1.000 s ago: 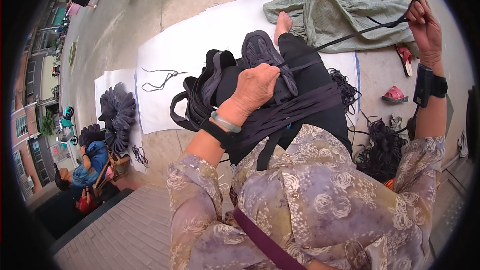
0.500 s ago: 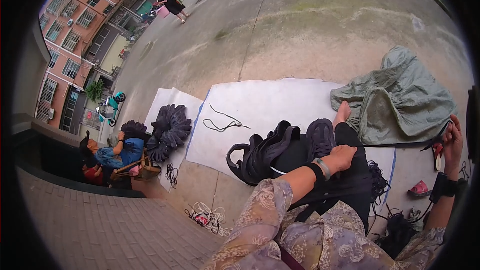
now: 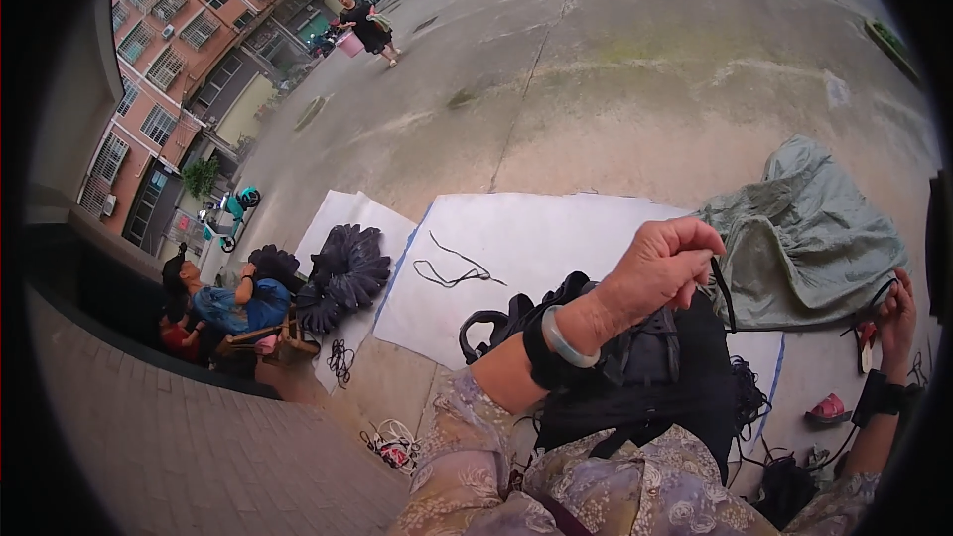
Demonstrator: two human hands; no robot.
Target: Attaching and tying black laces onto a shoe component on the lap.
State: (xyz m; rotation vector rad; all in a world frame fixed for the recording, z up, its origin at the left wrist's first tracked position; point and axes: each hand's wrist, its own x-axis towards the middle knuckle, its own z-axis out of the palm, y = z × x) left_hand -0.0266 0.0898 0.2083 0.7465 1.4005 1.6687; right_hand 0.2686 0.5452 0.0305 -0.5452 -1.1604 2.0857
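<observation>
My left hand (image 3: 663, 266) is raised above my lap, its fingers pinched on a thin black cord (image 3: 728, 300). The cord runs right across a grey-green cloth bundle (image 3: 809, 238) to my right hand (image 3: 893, 320), which grips its other end near the picture's right rim. Under my left forearm lies a heap of black straps (image 3: 556, 323) on my lap. A pale bangle and a black band sit on my left wrist, and a black band on my right wrist.
White sheets (image 3: 536, 248) cover the pavement ahead, with a loose black cord (image 3: 452, 273) on them. A pile of black bunched items (image 3: 342, 273) lies at left beside a seated person (image 3: 228, 303). Another person (image 3: 365, 25) walks far off. Pink sandals (image 3: 829, 407) lie at right.
The view has swung up and left. My left hand has lifted off the black straps and now pinches the cord. My right hand stays on the cord's far end.
</observation>
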